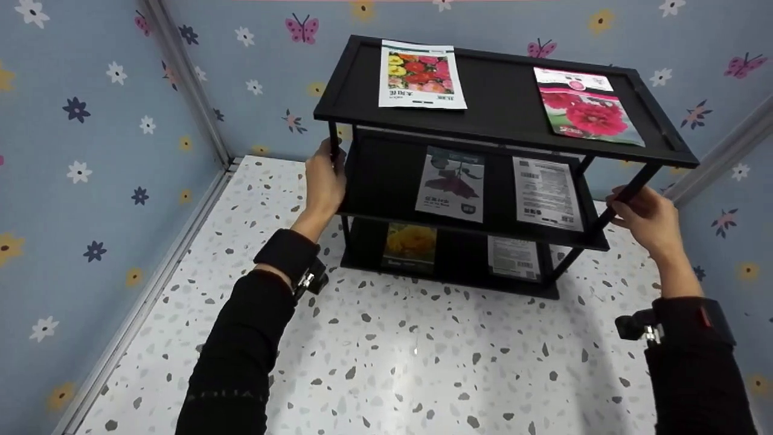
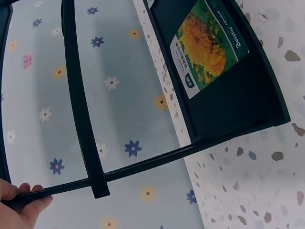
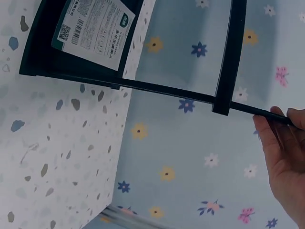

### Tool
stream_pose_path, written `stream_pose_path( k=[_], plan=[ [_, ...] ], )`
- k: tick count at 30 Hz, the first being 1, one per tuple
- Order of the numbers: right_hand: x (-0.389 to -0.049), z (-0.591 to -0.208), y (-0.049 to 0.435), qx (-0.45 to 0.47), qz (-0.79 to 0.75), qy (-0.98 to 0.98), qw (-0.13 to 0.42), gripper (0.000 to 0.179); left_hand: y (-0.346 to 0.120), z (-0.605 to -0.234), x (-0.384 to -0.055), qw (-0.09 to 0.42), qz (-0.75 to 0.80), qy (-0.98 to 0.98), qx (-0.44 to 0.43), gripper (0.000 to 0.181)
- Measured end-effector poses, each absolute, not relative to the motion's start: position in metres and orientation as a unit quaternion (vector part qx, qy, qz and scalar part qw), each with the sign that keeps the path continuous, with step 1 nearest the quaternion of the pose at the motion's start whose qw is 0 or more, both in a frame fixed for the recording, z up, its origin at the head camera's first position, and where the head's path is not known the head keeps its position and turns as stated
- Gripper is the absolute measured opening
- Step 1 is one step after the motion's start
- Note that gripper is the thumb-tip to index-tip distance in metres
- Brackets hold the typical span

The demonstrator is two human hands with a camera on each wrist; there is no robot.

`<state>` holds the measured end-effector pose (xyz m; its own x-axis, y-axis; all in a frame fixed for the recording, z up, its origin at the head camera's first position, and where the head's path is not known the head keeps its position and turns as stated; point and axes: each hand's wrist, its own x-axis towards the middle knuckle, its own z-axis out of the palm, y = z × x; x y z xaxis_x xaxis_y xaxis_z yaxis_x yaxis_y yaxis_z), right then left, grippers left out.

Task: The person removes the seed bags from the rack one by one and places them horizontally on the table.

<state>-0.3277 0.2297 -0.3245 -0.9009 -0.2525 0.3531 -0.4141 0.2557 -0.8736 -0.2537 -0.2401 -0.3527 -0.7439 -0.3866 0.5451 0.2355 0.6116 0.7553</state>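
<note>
A black three-tier shelf rack (image 1: 498, 90) stands over the white speckled surface, and I cannot tell whether its base touches it. My left hand (image 1: 325, 186) grips the left post between the top and middle tiers. On the opposite side, my right hand (image 1: 653, 225) holds the right front post at a similar height. Two flower seed packets lie on top: a white packet (image 1: 423, 77) at left and a pink packet (image 1: 589, 109) at right. The middle tier carries a purple flower packet (image 1: 452, 184) and a text-covered packet (image 1: 548, 193). Below are a yellow flower packet (image 2: 205, 45) and another text-side-up packet (image 3: 95, 33).
Blue walls (image 1: 109, 199) printed with flowers and butterflies enclose the back and both sides. A metal strip (image 1: 145, 302) runs along the foot of the left wall. The speckled surface (image 1: 423, 362) extends in front of the rack.
</note>
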Motion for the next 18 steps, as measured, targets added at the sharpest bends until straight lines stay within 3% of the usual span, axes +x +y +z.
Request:
stream_pose_path(
  k=[6, 10, 18],
  plan=[
    [-0.327, -0.326, 0.231, 0.200, 0.610, -0.764, 0.061, 0.027, -0.240, -0.351, -0.252, 0.319, -0.436, -0.840, 0.046, 0.027],
    [-0.327, -0.328, 0.229, 0.187, 0.588, -0.782, 0.083, 0.027, -0.241, -0.353, -0.251, 0.310, -0.426, -0.848, 0.046, 0.027],
    [-0.333, -0.349, 0.228, 0.155, 0.431, -0.869, 0.190, 0.022, -0.250, -0.348, -0.243, 0.276, -0.361, -0.890, 0.042, 0.026]
  ],
)
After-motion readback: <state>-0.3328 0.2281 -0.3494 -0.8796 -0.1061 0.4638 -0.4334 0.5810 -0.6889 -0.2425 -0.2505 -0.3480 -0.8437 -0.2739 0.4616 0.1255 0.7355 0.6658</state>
